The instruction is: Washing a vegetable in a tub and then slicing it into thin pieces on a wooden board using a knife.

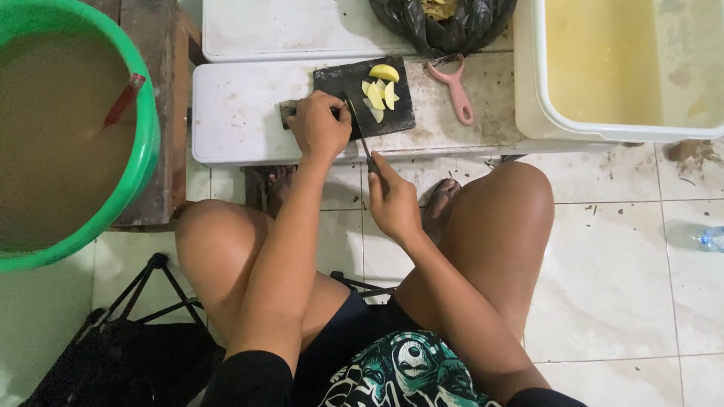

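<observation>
Yellow wedges lay on the board, upper centre. The right hand gripped a knife; the left hand was curled over something hidden. Slicing seemed underway; steadying comes next.

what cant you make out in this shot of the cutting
Head view only:
- Piece under the left hand: hidden by the fingers.
- Knife handle: wrapped inside the right hand.
- Black bag contents: cut off by the top edge.
- Green bucket bottom: murky liquid hides it.
</observation>
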